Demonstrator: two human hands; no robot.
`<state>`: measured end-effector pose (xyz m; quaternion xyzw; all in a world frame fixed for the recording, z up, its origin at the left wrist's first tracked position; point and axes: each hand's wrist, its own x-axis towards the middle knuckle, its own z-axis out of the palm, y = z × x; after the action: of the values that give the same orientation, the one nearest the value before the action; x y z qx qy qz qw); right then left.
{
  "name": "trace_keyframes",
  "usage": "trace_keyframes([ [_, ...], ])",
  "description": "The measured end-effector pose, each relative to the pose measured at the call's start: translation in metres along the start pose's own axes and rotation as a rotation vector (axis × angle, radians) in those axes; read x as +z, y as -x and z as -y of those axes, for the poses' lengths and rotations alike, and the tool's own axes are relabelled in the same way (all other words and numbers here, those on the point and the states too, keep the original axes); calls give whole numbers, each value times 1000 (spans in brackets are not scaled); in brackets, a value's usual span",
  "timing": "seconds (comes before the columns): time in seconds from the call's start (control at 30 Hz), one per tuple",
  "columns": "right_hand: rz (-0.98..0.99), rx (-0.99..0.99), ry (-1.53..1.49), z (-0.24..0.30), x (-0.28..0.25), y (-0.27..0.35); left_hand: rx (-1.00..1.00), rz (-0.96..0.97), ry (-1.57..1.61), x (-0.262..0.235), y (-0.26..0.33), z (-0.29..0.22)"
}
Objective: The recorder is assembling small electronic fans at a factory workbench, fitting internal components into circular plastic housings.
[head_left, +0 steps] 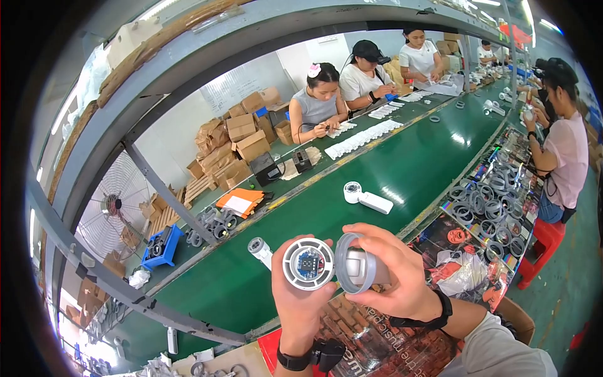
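Note:
My left hand (294, 311) is wrapped round a white handheld fan (290, 276), its round head facing up. Inside the head's slotted white rim sits a small blue circuit board (309, 264) with a dark display and reddish wires beside it. Just to the right, my right hand (402, 276) grips a grey ring (369, 271) between thumb and fingers, tilted on its edge. The ring is beside the fan head, very close to it; I cannot tell whether they touch. A white shape shows through the ring.
On the green conveyor belt (433, 160) lie a white fan (377, 202) and another fan (259, 249). Many grey rings (480, 204) cover the right-hand bench. A blue basket (162, 246) stands at left, below a metal frame post (169, 195). Several people work along the belt.

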<state>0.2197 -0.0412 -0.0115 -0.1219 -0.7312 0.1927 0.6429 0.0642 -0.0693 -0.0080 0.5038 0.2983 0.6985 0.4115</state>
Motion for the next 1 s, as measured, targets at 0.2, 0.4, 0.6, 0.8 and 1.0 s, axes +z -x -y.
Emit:
trace_keyframes([
  [0.2,36,0,62,4,-3,-4,28,-27,-44,1,-1,2],
  [0.4,94,65,95,14,-6,-9,157,-22,-403,-6,1,12],
  [0.6,323,147,235,-1,-4,-9,611,-72,-1220,9,2,24],
  [0.8,411,305,103,-13,-1,-9,493,-22,-1359,-2,-2,31],
  [1.0,299,757,-694,-61,4,12,369,267,-1044,20,5,26],
])
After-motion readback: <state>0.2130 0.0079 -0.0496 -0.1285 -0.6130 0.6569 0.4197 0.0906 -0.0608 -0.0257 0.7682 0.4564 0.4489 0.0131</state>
